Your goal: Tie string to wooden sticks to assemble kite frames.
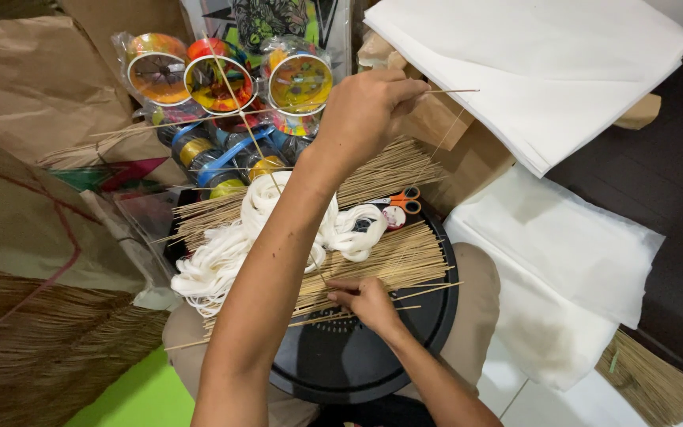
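Note:
My left hand (365, 111) is raised over the pile, its fingers pinched on a thin bamboo stick (452, 91) that points right. A thin string seems to run down from that stick. Lower down, my right hand (367, 302) rests on loose bamboo sticks (389, 261) lying across a round black tray (428, 316) on my lap, fingertips closed on one or two of them. A tangled bundle of white string (223, 257) lies on the sticks to the left of my forearm. Orange-handled scissors (405, 200) lie just beyond.
Colourful round string reels (215, 79) wrapped in plastic stand at the back. A stack of white paper sheets (547, 63) sits at the upper right, with more white sheets (563, 261) on the floor. Brown paper (33, 87) and a bundle of thin sticks (41, 348) lie at the left.

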